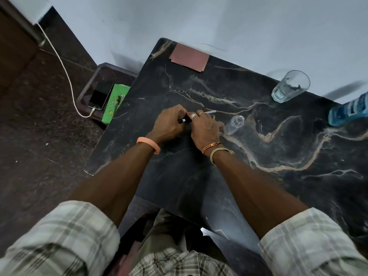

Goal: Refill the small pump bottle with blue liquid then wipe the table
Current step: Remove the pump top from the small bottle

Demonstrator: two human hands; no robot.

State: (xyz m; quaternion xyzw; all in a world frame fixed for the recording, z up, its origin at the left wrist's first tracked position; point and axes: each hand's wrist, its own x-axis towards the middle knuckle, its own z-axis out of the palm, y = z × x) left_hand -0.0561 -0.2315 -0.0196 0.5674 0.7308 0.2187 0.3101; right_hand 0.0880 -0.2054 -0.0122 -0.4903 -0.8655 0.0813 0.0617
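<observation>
My left hand (169, 124) and right hand (205, 128) gripped pump head (184, 120) | small bottle (234, 125) stood uncapped beside, judged ready for filling

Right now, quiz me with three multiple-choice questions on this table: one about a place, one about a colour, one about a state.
1. Where does the pink cloth lie?
A. at the table's far edge
B. on the floor
C. on the person's lap

2. What colour is the liquid in the large bottle?
A. green
B. blue
C. red

3. The small clear bottle is:
A. capped with its pump
B. full of blue liquid
C. open, its pump off

Answers:
1 A: it lies by the wall on the table.
2 B: blue shows through at the right edge.
3 C: the left hand and right hand hold the pump head away from its bare neck.
</observation>
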